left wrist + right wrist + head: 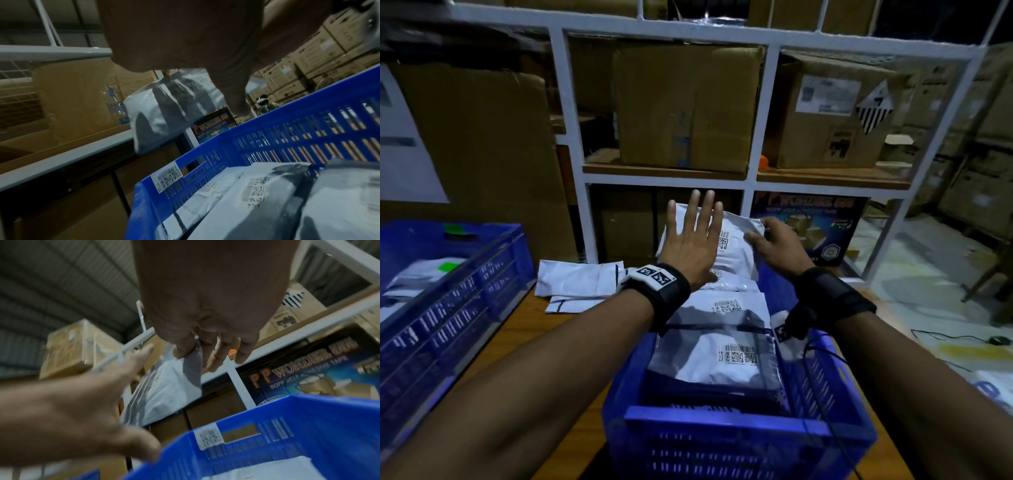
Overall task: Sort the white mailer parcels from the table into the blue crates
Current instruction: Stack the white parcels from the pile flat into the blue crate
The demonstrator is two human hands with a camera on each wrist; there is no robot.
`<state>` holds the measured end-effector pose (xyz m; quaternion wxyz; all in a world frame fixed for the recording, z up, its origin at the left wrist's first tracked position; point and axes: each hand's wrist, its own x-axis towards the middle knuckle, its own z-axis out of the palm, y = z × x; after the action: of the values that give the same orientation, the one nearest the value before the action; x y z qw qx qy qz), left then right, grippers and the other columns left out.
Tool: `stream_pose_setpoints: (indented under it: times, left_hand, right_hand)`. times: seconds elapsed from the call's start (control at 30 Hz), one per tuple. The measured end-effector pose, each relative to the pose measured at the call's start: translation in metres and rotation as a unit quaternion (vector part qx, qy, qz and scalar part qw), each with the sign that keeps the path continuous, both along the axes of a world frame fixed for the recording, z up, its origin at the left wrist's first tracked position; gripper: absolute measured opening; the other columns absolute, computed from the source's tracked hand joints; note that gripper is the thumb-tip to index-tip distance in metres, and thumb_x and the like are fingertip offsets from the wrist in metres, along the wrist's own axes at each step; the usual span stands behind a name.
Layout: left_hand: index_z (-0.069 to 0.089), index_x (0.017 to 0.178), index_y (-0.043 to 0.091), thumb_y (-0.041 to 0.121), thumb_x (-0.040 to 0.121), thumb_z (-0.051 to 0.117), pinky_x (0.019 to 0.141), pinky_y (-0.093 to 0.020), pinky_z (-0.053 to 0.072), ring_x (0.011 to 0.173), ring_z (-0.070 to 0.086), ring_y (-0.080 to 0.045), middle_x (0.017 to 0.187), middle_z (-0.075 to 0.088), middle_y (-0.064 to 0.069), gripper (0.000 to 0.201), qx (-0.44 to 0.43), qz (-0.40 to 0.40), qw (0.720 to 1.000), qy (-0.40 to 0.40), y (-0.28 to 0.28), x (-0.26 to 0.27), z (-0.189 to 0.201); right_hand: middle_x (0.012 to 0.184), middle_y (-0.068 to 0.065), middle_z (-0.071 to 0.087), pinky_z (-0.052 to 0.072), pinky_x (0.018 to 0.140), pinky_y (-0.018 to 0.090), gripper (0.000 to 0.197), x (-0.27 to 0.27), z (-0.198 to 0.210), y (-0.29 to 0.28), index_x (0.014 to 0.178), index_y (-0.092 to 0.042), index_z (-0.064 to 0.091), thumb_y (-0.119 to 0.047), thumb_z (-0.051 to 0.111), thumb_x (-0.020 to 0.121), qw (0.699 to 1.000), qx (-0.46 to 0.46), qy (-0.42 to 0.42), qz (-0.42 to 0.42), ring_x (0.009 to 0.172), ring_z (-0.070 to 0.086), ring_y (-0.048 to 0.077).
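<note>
Pinching the top corner of a white mailer parcel (pixel 726 236), the right hand (pixel 774 245) holds it up over the far end of the blue crate (pixel 726 431), which already carries several parcels; the left hand (pixel 693 240) is spread flat with straight fingers against the parcel's face, gripping nothing. It looks light, soft and slick, a plastic film bag that sags from a corner, so a hold across its padded middle would probably steady it better
</note>
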<state>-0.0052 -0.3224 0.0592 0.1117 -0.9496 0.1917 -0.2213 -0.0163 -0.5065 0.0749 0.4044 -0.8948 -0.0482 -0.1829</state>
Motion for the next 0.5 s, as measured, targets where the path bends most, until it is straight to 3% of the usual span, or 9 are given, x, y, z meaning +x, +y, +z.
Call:
stream_pose_setpoints:
  times: [0.13,0.27,0.3,0.37,0.43,0.47,0.5]
  left_hand:
    - [-0.012,0.155,0.004,0.026,0.097,0.051,0.113,-0.071,-0.003,0.151,-0.008,-0.041,0.164,-0.012,-0.018,0.088,-0.010,0.008,1.000,0.008,0.001,0.001,0.011]
    - [0.000,0.156,0.003,0.021,0.100,0.043,0.114,-0.070,-0.005,0.151,0.000,-0.042,0.165,-0.004,-0.018,0.073,-0.036,0.027,0.996,0.075,-0.003,0.000,0.012]
    - [0.001,0.157,0.002,0.020,0.099,0.042,0.114,-0.070,-0.006,0.151,-0.001,-0.043,0.165,-0.005,-0.018,0.072,-0.047,0.037,0.993,0.099,-0.006,-0.001,0.012]
    - [0.002,0.157,0.002,0.020,0.099,0.042,0.113,-0.069,-0.007,0.150,-0.003,-0.044,0.165,-0.007,-0.019,0.073,-0.057,0.055,0.987,0.141,-0.015,-0.002,0.012]
    - [0.004,0.156,0.001,0.020,0.099,0.044,0.114,-0.069,-0.008,0.151,-0.004,-0.043,0.165,-0.007,-0.019,0.073,-0.059,0.065,0.981,0.174,-0.026,-0.004,0.012]
    - [0.005,0.157,0.001,0.020,0.098,0.046,0.114,-0.069,-0.008,0.151,-0.004,-0.042,0.165,-0.007,-0.018,0.074,-0.062,0.070,0.978,0.188,-0.031,-0.006,0.010]
    - [0.005,0.157,0.002,0.021,0.098,0.048,0.114,-0.068,-0.009,0.151,-0.004,-0.042,0.165,-0.007,-0.017,0.075,-0.064,0.076,0.975,0.201,-0.036,-0.007,0.008]
  right_hand:
    - [0.108,0.009,0.069,0.056,0.079,0.040,0.031,-0.001,0.005,0.002,0.117,-0.010,0.057,-0.032,0.061,0.095,0.998,0.040,0.047,0.021,0.089,0.067,0.019]
    - [0.133,0.022,0.056,0.044,0.098,0.039,0.058,-0.003,0.007,0.004,0.143,-0.001,0.034,-0.030,0.054,0.097,0.990,-0.136,0.033,-0.009,0.117,0.056,0.036]
    - [0.137,0.026,0.051,0.042,0.100,0.041,0.058,-0.003,0.006,0.005,0.143,0.003,0.031,-0.023,0.053,0.097,0.987,-0.158,0.032,0.004,0.120,0.052,0.039]
    - [0.127,0.028,0.053,0.044,0.095,0.046,0.044,-0.005,0.005,0.012,0.130,0.004,0.042,-0.016,0.052,0.091,0.979,-0.190,0.069,0.039,0.110,0.053,0.040]
    - [0.120,0.024,0.052,0.043,0.090,0.043,0.033,-0.004,0.002,0.018,0.110,-0.004,0.047,-0.024,0.057,0.085,0.958,-0.249,0.131,0.059,0.111,0.049,0.040]
    - [0.128,0.023,0.047,0.040,0.097,0.046,0.041,-0.004,0.000,0.020,0.108,-0.007,0.046,-0.032,0.059,0.078,0.940,-0.295,0.162,0.059,0.123,0.043,0.041]
    - [0.142,0.021,0.038,0.035,0.105,0.052,0.060,0.004,-0.010,0.017,0.119,-0.009,0.044,-0.041,0.059,0.070,0.924,-0.329,0.185,0.060,0.136,0.031,0.042]
